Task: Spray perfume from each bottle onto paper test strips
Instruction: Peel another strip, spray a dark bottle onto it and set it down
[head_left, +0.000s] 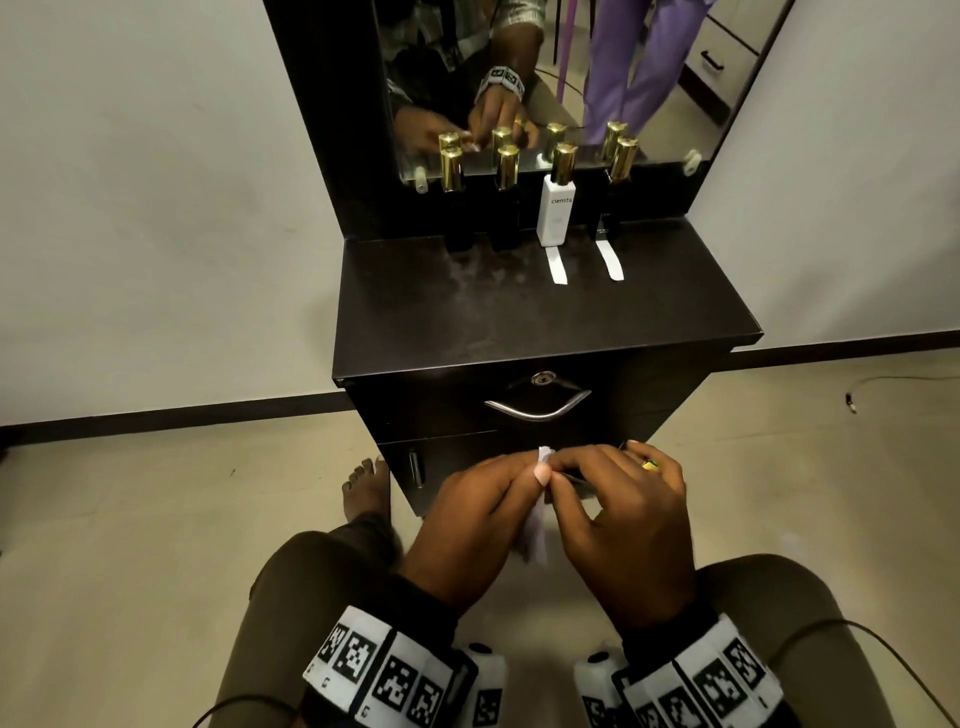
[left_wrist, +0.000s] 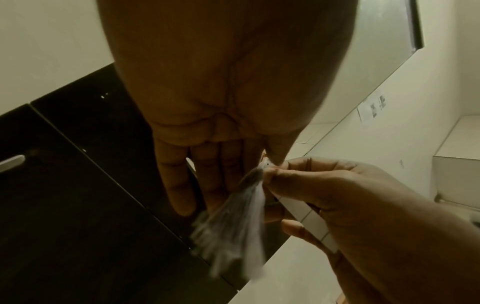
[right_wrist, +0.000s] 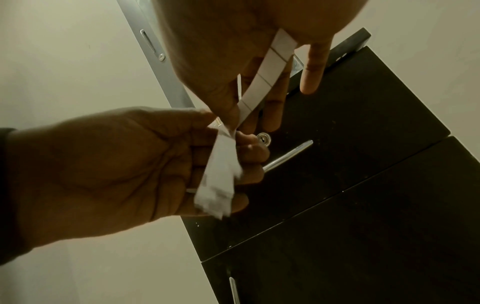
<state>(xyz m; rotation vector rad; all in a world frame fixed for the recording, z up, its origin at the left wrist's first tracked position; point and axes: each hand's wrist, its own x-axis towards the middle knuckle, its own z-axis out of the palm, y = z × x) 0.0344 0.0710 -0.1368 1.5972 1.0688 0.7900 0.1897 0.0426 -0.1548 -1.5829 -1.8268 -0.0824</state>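
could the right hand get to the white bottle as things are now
Probably not yet: the right hand pinches a single strip pulled from the bundle the left hand holds. The path over the tabletop to the white bottle looks clear.

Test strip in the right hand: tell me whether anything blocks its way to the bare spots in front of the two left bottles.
Nothing visible does. The right hand pinches one test strip below the tabletop, which lies bare in front of both left bottles.
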